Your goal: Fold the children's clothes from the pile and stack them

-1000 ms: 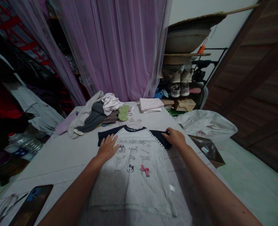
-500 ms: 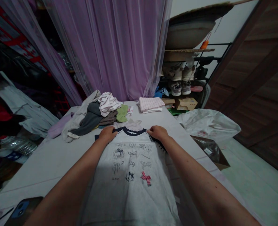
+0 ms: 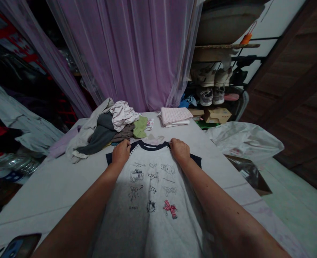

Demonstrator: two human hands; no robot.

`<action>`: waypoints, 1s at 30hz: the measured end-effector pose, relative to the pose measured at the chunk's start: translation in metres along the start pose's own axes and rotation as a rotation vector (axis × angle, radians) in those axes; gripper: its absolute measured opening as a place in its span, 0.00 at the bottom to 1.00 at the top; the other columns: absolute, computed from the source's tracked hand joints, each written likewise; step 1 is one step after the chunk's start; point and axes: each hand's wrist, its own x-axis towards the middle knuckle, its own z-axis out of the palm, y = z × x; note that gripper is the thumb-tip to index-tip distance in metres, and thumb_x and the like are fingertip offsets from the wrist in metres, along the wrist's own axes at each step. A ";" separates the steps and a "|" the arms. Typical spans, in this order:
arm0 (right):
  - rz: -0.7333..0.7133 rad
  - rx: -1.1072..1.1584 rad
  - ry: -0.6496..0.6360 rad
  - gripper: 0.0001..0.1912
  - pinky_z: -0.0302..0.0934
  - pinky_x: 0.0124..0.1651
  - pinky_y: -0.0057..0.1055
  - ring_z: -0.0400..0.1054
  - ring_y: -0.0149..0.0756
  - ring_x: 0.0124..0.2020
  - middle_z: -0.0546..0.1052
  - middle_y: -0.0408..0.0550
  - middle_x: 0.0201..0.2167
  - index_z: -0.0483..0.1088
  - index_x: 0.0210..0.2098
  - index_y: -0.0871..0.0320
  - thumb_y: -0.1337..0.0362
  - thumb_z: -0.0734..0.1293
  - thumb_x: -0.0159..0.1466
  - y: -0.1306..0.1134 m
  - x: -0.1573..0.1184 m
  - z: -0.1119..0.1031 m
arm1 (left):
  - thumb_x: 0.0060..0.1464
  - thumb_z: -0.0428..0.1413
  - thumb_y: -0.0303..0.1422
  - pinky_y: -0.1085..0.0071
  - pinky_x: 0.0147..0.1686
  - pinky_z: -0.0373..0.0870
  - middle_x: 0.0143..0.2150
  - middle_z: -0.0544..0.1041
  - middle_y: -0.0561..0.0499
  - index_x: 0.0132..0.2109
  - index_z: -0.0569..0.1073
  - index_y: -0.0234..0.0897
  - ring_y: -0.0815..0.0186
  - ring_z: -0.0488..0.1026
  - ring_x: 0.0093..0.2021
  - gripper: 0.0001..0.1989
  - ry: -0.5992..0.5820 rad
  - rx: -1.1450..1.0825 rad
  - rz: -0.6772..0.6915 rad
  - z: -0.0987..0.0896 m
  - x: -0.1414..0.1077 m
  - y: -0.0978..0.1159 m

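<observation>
A white T-shirt [image 3: 153,186] with navy collar and sleeves lies spread on the table [image 3: 67,182], its printed front up, a red checked bow among the drawings. My left hand [image 3: 121,152] is closed on the shirt's left shoulder, beside the collar. On the opposite shoulder my right hand [image 3: 179,149] pinches the fabric in the same way. Dark sleeve ends stick out past both hands. The shirt's lower part runs down between my forearms and out of view.
A heap of crumpled clothes [image 3: 102,129] lies at the table's far left. Folded pink striped cloth [image 3: 176,116] sits at the far edge. A phone [image 3: 20,245] rests at the near left corner. To the right stand a plastic bag [image 3: 247,139] and a shoe rack [image 3: 214,82].
Both hands still grip the shoulders, and the right sleeve now spreads out farther past my right hand. The view has shifted slightly.
</observation>
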 end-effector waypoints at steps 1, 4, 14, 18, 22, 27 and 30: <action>-0.023 0.014 0.025 0.16 0.62 0.48 0.36 0.71 0.44 0.48 0.76 0.57 0.48 0.68 0.52 0.58 0.62 0.57 0.69 -0.003 -0.004 0.000 | 0.61 0.50 0.32 0.63 0.48 0.67 0.50 0.77 0.44 0.50 0.71 0.39 0.56 0.72 0.50 0.12 0.042 0.007 0.046 0.001 -0.004 0.001; -0.218 0.113 0.071 0.21 0.56 0.58 0.40 0.64 0.45 0.57 0.71 0.59 0.57 0.65 0.59 0.60 0.63 0.57 0.69 -0.023 -0.026 0.003 | 0.62 0.47 0.31 0.60 0.61 0.58 0.58 0.73 0.43 0.53 0.72 0.37 0.57 0.66 0.60 0.16 0.077 0.005 0.250 0.006 -0.021 0.008; -0.526 0.095 -0.142 0.32 0.35 0.69 0.52 0.42 0.46 0.71 0.50 0.55 0.71 0.53 0.68 0.58 0.48 0.52 0.70 -0.037 -0.071 0.024 | 0.65 0.41 0.46 0.54 0.68 0.44 0.71 0.55 0.45 0.69 0.56 0.38 0.55 0.49 0.71 0.31 -0.212 0.034 0.260 0.020 -0.044 0.014; -0.435 0.047 -0.104 0.32 0.37 0.68 0.53 0.43 0.46 0.71 0.51 0.56 0.70 0.54 0.68 0.58 0.48 0.52 0.70 0.001 -0.076 0.018 | 0.64 0.43 0.44 0.53 0.68 0.45 0.70 0.57 0.45 0.68 0.58 0.38 0.55 0.51 0.70 0.29 -0.184 -0.007 0.255 0.018 -0.043 0.014; -0.346 0.044 -0.052 0.30 0.41 0.67 0.52 0.47 0.47 0.69 0.55 0.56 0.69 0.56 0.67 0.59 0.50 0.54 0.70 0.029 -0.089 0.017 | 0.65 0.43 0.40 0.56 0.67 0.49 0.68 0.62 0.45 0.66 0.63 0.38 0.57 0.55 0.69 0.25 -0.164 -0.027 0.260 0.011 -0.048 0.013; -0.032 0.135 0.207 0.24 0.46 0.64 0.46 0.56 0.44 0.64 0.66 0.57 0.63 0.64 0.60 0.61 0.58 0.53 0.70 0.067 -0.103 0.014 | 0.65 0.43 0.41 0.55 0.67 0.49 0.68 0.62 0.47 0.64 0.65 0.40 0.56 0.55 0.69 0.24 -0.187 0.031 0.265 0.002 -0.073 -0.001; 0.231 0.147 0.284 0.22 0.52 0.59 0.46 0.60 0.48 0.60 0.70 0.60 0.58 0.72 0.51 0.62 0.55 0.55 0.69 0.089 -0.108 0.011 | 0.64 0.43 0.42 0.52 0.68 0.47 0.69 0.61 0.45 0.64 0.65 0.39 0.54 0.54 0.69 0.25 -0.166 0.060 0.240 -0.001 -0.100 -0.014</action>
